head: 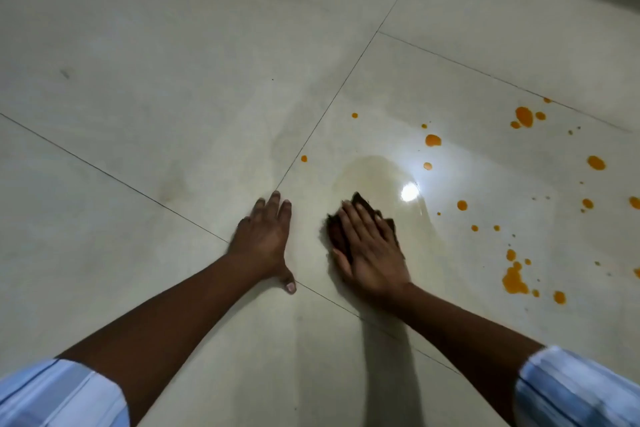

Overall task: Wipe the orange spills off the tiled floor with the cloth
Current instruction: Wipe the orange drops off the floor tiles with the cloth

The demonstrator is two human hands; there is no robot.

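Dark cloth (337,236) is lying flat under my right hand (370,250). Its fingers are stretched straight and pressing the cloth onto the tiled floor (173,80), so the whole palm is bearing down on it. My left hand (265,236) is resting spread on bare tile just beside it, holding nothing, probably propping my weight as I am leaning forward. A wet sheen (374,173) is showing just ahead of the cloth. Orange spills (514,282) are dotting the tile to the right, apart from the cloth, so most of the wiping is waiting.

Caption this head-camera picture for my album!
Right hand presses dark cloth on tiled floor near orange spills; left hand rests flat.
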